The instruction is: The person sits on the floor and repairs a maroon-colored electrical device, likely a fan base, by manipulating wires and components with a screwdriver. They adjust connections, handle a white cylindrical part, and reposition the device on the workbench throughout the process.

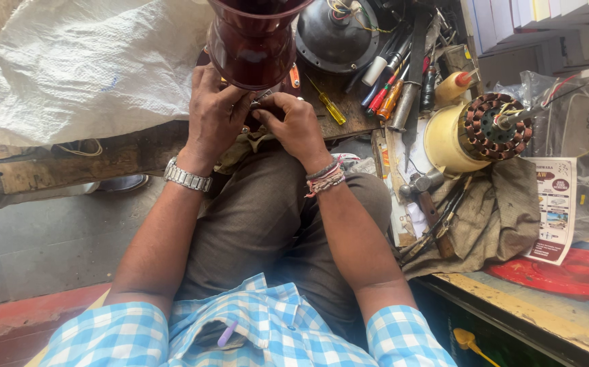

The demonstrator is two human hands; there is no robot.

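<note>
Maroon glossy housing [253, 41], bell-shaped, stands at the near edge of the wooden worktop [124, 153], directly above both hands. Left hand [214, 115] is pressed against the housing's lower rim, fingers curled closed on a small metal part [262, 100] at the base; steel wristwatch [187, 177] on that wrist. Right hand [298, 126] meets the left just under the housing, thumb and forefinger pinched shut on the same small part; what the part is, too small to tell. Red and white thread bands [326, 180] on the right wrist. Both hands sit over the person's lap, grey-brown trousers [260, 224] below, blue checked shirt [260, 326] at the bottom edge. White woven sack [83, 61] lies on the worktop left of the housing. Behind the housing, a dark round motor cover [338, 34] with wires. Right of the hands: yellow-handled screwdriver [328, 105], a bunch of red, orange and black-handled tools [389, 88], a hammer [423, 194] on a drab cloth [498, 211]. Cream motor body with copper-wound stator [484, 129] lies on its side further right, well apart from the hands. Printed leaflet [556, 207] beside it, red round disc [573, 272] at lower right.
</note>
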